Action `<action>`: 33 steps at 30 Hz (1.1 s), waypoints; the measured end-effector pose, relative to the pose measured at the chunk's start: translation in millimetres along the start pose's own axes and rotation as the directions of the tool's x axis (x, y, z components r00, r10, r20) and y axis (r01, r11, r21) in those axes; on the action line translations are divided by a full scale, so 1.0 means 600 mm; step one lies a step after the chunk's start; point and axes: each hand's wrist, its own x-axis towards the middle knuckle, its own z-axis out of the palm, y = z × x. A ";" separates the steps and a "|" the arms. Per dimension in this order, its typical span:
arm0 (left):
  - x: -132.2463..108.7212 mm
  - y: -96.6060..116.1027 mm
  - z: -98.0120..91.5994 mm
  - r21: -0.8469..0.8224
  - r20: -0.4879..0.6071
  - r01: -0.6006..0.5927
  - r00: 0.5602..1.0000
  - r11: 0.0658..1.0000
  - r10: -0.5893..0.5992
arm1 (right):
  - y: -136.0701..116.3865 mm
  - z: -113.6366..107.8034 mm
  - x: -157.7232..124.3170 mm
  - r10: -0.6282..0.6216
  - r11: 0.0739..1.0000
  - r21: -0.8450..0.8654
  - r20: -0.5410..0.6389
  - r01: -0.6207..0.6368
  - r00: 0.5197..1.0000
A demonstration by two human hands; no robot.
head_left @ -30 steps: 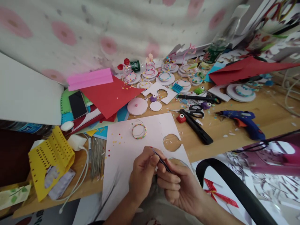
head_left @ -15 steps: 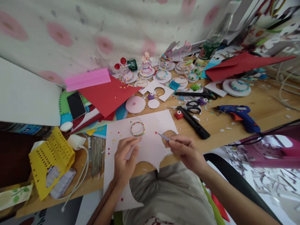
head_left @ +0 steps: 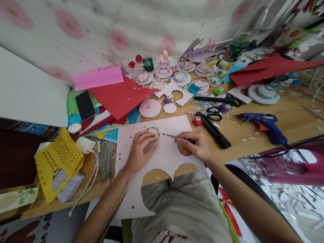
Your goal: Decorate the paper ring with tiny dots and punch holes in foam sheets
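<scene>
My right hand (head_left: 198, 145) is closed around a pair of thin tweezers (head_left: 172, 136), which point left over the sheet. At their tip is a tiny red paper dot (head_left: 163, 134). My left hand (head_left: 141, 148) lies on the cut-out white sheet (head_left: 167, 152), its thumb apart from the fingers. Its fingertips reach over the near-left side of a thin ring dotted with coloured bits (head_left: 158, 132), covering part of it; whether they press on it I cannot tell. Small red and yellow dots are scattered on the sheet left of this hand.
Right of the sheet lie a red punch (head_left: 197, 121), a black cutter (head_left: 215, 131), scissors (head_left: 214, 113) and a blue glue gun (head_left: 265, 125). Decorated rings on white discs (head_left: 181, 78) stand behind. To the left are a phone (head_left: 85, 105), wire sticks (head_left: 107, 160) and yellow punched paper (head_left: 59, 165).
My left hand has moved up and forward, its fingers now over the ring. The tweezers with the red dot have come closer to the ring. The camera view has shifted slightly.
</scene>
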 end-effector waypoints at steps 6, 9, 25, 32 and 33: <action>-0.003 0.002 -0.003 -0.082 -0.035 0.035 0.999 0.996 -0.038 | 0.002 0.012 -0.006 -0.129 0.984 -0.112 0.102 0.140 0.986; -0.004 0.002 -0.004 -0.117 -0.027 0.048 0.998 0.992 -0.051 | 0.006 0.016 -0.006 -0.192 0.960 -0.186 0.111 0.211 0.975; -0.006 -0.003 -0.005 -0.174 -0.032 0.068 0.997 0.982 -0.075 | 0.013 0.019 -0.008 -0.212 0.921 -0.302 0.147 0.248 0.966; -0.004 -0.003 -0.006 -0.178 -0.040 0.078 0.995 0.981 -0.086 | 0.011 0.021 -0.007 -0.206 0.917 -0.314 0.157 0.246 0.966; -0.004 -0.002 -0.007 -0.179 -0.040 0.078 0.995 0.981 -0.087 | 0.011 0.021 -0.007 -0.210 0.916 -0.315 0.158 0.250 0.965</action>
